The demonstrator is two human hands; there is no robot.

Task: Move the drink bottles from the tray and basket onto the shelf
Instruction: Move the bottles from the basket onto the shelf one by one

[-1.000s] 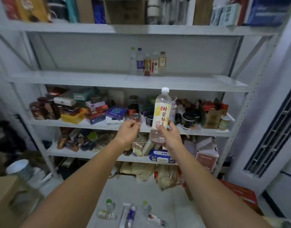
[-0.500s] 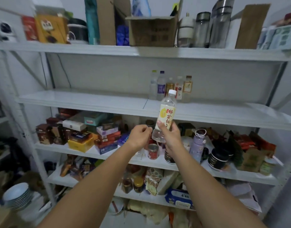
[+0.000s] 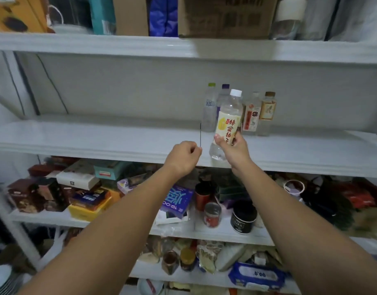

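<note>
Yellow-label bottle (image 3: 227, 126) reads 蜂蜜柚子 in red, vert.; purple box (image 3: 177, 199) lower left shows "19:00", upside down.

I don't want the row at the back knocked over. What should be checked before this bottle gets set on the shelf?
1. Grip: right hand holds the clear, white-capped bottle with the yellow label around its lower half: ok.
2. Cap on: ok.
3. Bare space on the white metal shelf left of the standing bottle row: ok.
4. Bottle's base higher than the shelf's front lip: cannot tell.
5. Path: left hand, curled and empty, sits beside it: ok.
</note>
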